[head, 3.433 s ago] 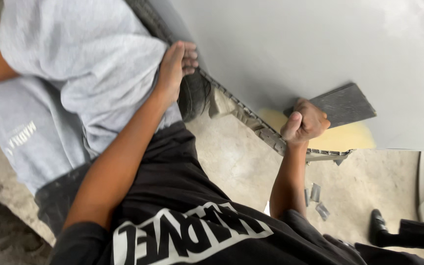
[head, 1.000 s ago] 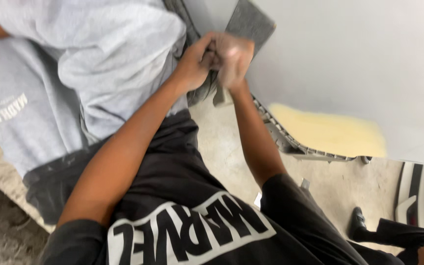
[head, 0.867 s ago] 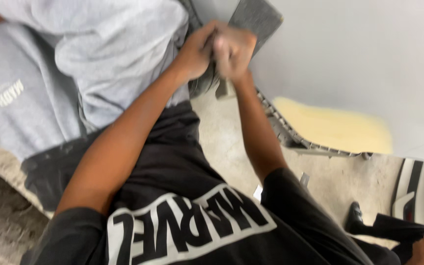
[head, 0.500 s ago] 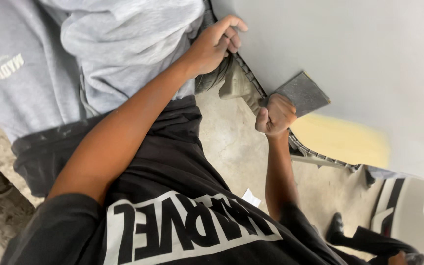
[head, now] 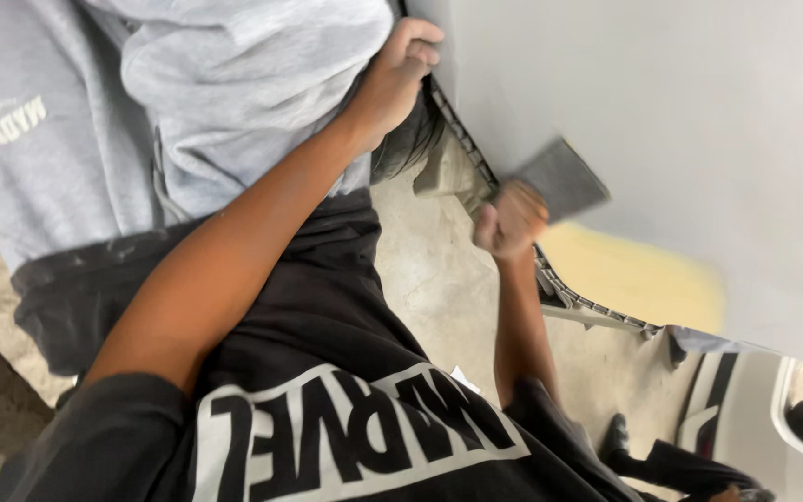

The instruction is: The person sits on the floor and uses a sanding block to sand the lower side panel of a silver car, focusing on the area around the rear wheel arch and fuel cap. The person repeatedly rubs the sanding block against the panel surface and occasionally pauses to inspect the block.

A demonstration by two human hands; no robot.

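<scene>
My right hand (head: 510, 220) grips a dark grey sanding sheet (head: 561, 177) and presses it flat against a large grey body panel (head: 680, 102). The sheet is blurred. It lies just up and left of a pale yellow filler patch (head: 638, 276) on that panel. My left hand (head: 400, 67) is higher up, fingers curled over the panel's ribbed lower edge (head: 462, 125). My black shirt with white letters fills the bottom of the view.
A person in grey clothes (head: 188, 102) stands close at the upper left, against my left arm. Below the panel is rough concrete floor (head: 439, 279). A black shoe (head: 617, 437) and a black-and-white part (head: 727, 409) lie at the lower right.
A second ago both hands were together at the panel's upper edge. My right hand has since carried the sanding sheet down and right to beside the yellow patch. My left hand stayed on the edge.
</scene>
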